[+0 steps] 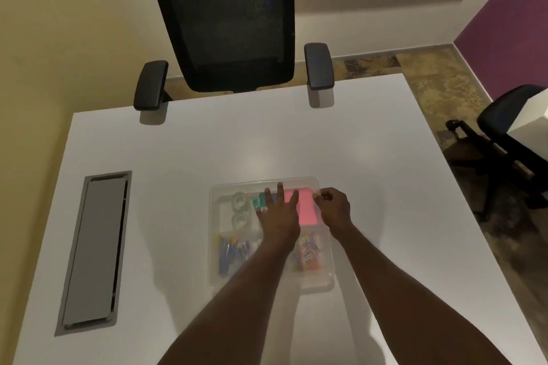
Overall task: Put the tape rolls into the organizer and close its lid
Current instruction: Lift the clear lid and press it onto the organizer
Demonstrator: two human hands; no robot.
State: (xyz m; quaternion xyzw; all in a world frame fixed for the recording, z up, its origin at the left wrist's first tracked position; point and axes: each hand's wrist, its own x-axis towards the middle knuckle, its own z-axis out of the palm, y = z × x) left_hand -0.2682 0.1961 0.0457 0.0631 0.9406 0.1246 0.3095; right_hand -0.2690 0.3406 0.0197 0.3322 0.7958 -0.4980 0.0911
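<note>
A clear plastic organizer (218, 278) lies on the white table, its transparent lid (296, 180) down over it. Two clear tape rolls (240, 200) sit one behind the other in its left rear compartment, seen through the lid. My left hand (278, 215) rests flat on the lid's middle, fingers spread. At the organizer's right rear edge my right hand (335, 207) has its fingers curled, pinching the lid's rim. Pink sticky notes (305, 206), green items, blue pens and coloured clips show inside.
A grey cable hatch (95, 249) is set into the table at the left. A black mesh office chair (234, 24) stands behind the far table edge. Another dark chair (510, 130) stands on the floor at the right.
</note>
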